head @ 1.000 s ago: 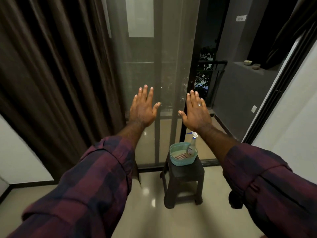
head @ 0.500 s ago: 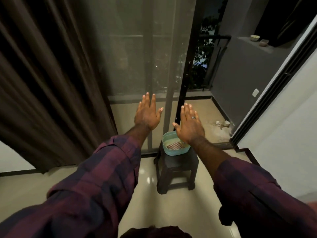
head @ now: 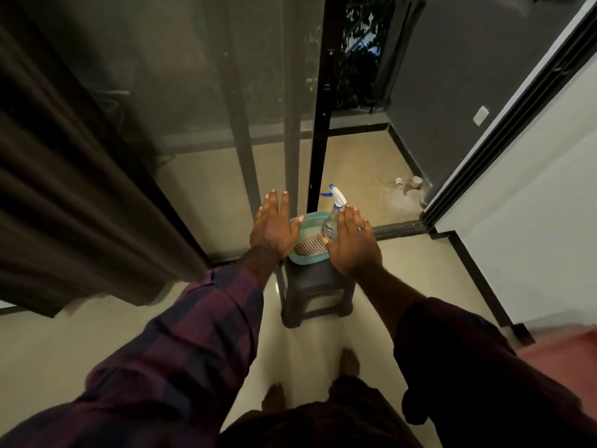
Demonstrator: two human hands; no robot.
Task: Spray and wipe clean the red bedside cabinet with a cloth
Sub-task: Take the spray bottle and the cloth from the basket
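Head view, left hand [head: 274, 228], right hand [head: 354, 243] outstretched

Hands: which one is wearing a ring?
The right hand, next to the spray bottle: a ring shows on one finger. The left hand has bare fingers.

Clearances, as I find them:

- Between my left hand [head: 274, 231] and right hand [head: 353, 244]: an open gap, straight down into the basin [head: 307, 260].
- In the basin: the spray bottle [head: 330, 221] stands upright at the right, just beside my right fingers [head: 350, 218]. The checked cloth [head: 307, 248] lies uncovered.
- Behind the stool [head: 318, 286]: the black door frame [head: 319, 124] and glass panel [head: 193, 92] stand near, blocking forward reach.
- Left: the curtain [head: 80, 195] hangs beside the glass.
- Right and front: open floor [head: 420, 270], bounded on the right by the white wall [head: 533, 205].
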